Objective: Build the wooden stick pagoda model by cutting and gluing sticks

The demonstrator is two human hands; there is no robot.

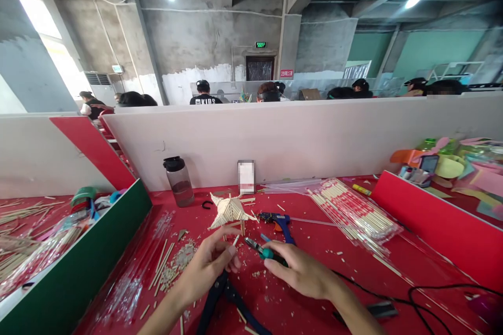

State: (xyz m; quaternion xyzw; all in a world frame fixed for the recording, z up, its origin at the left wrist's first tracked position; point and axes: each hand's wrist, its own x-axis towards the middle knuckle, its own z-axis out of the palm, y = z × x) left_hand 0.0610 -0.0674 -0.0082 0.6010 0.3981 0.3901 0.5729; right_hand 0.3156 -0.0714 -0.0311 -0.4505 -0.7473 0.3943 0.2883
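My left hand (208,267) pinches a short wooden stick (236,239) between thumb and fingertips, just in front of a star made of wooden sticks (229,211) on the red table (314,251). My right hand (301,272) is closed around small teal-handled cutters (259,248), whose tip points at the stick. A blue glue gun (277,220) lies just behind the right hand. Dark blue-handled pliers (220,298) lie under my left wrist.
A dark-capped water bottle (178,180) stands by the white partition (298,136). Bundles of packaged sticks (353,212) lie to the right, loose sticks and offcuts (173,264) to the left. A black cable (412,298) runs along the right. Green (78,267) and red (440,230) dividers flank the desk. People sit beyond the partition.
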